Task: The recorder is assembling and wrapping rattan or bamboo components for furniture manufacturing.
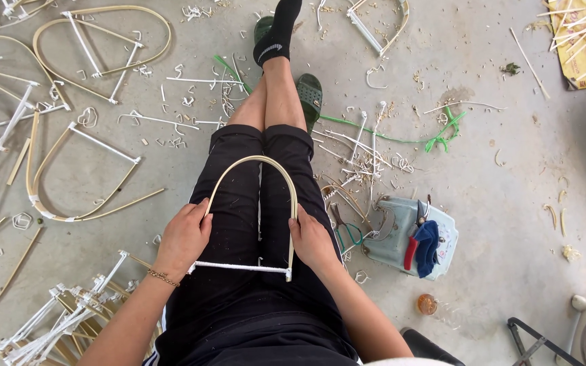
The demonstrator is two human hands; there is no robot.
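Floor: bare grey concrete [510, 156] is lying all round the seated person, littered with pale shavings and white offcuts.
Left fingers: the left hand [184, 237] is wrapping its fingers [200, 211] round the left leg of the bent cane arch [256, 160], thumb side inward, closed on the strip.
Right fingers: the right hand [313, 240] is pressing its fingers against the right leg low down; from this angle it is probably gripping, though the fingertips are hidden.
Where it sits: the arch is resting across the lap on the black shorts [239, 203], its curve pointing toward the knees.
Crossbar: a white-wrapped bar [239, 267] is closing the open end between the wrists.
Handling: the strip is looking light, thin and springy, smooth-skinned, liable to flex or splay; holding both legs near the bar is the firm place.
Finished pieces: similar arches [89, 176] are lying on the floor to the left, with a stacked bundle [62, 318] by the left elbow.
Tools: an upturned pale-blue stool [408, 237] to the right is carrying red-handled cutters [412, 247] and a blue cloth [430, 247].
Footwear: green sandals [310, 95] are sitting by the feet.
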